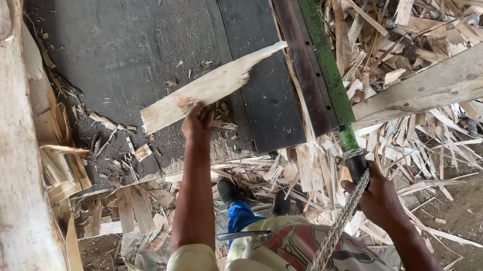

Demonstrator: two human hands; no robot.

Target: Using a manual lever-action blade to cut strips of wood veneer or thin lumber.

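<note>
My left hand (197,121) grips the near edge of a pale wood slat (209,87) that lies slanted across a dark work table (133,37). The slat's far end reaches a long hinged chopping blade with a green back (317,37). My right hand (375,189) is closed around the blade's black handle (355,160) at the table's front corner. A twisted rope (332,239) runs from that handle down towards my body.
A thick rough board (12,161) and stacked offcuts lie on the left. A heap of wood strips and splinters (413,11) fills the right side, crossed by a wide plank (454,77). More scraps cover the ground by my feet (230,190).
</note>
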